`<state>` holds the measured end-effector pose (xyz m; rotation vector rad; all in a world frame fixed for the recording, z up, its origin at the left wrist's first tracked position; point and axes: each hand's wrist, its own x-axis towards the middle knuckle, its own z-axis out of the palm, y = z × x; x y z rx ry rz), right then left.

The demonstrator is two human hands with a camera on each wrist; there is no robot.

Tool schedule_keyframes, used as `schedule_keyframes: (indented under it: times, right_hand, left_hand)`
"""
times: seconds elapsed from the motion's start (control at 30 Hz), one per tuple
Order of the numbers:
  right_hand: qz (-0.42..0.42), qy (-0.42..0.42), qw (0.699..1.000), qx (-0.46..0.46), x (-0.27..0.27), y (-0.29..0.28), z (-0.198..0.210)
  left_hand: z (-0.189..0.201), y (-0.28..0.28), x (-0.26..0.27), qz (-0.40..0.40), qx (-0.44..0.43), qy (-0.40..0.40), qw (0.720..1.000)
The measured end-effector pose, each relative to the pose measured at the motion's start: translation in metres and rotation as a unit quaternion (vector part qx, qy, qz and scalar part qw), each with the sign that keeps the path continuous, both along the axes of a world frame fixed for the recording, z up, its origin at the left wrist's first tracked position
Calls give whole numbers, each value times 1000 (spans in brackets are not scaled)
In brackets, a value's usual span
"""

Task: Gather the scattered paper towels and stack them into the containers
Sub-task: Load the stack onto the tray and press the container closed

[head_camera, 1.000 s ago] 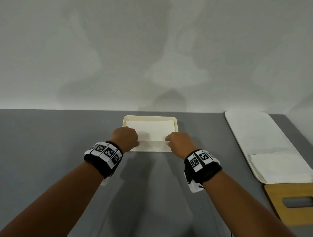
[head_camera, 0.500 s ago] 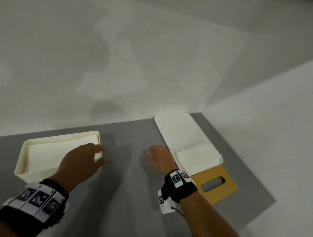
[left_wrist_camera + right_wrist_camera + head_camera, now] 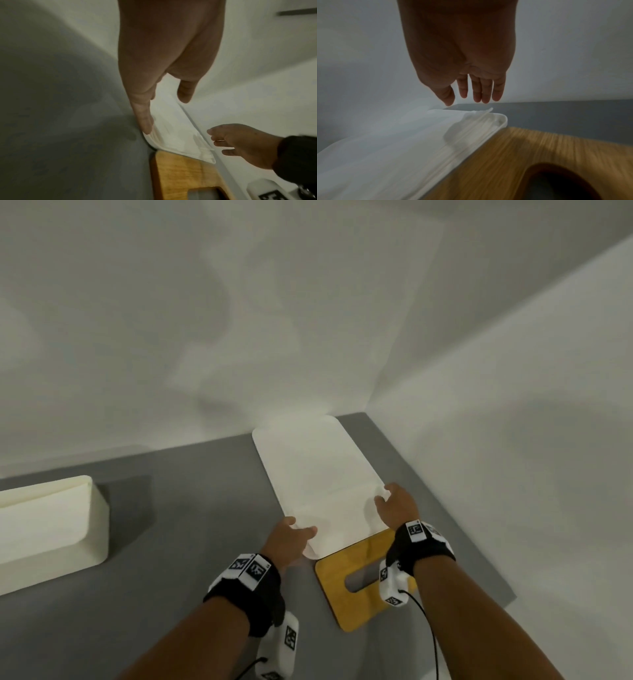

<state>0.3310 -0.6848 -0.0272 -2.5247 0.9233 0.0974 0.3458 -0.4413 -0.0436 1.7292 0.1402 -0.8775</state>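
We are reaching both open hands, left hand (image 3: 291, 537) and right hand (image 3: 397, 506), to the paper towels (image 3: 337, 515) lying on the tray (image 3: 308, 450); the container (image 3: 96, 522) beside it is already holding some.

Dim, flat indoor light with soft shadows thrown across the wall (image 3: 239, 320) and grey worktop (image 3: 171, 542). The head view bends at its edges. In the right wrist view the wooden board (image 3: 539, 148) below the right hand (image 3: 458, 54) is streaked with motion blur (the hand itself is dark, backlit).
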Motion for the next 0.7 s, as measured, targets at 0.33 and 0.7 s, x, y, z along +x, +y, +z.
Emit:
schedule_keyframes:
  times: [0.33,0.7]
  right_hand:
    - [26,95,995,19,18,-14,-14]
    - [-1,106,992,63,27,-15,-1]
  left_hand:
    - [7,-29,1,133,-40,74,988]
    - [23,-52,0,111,0,77,991]
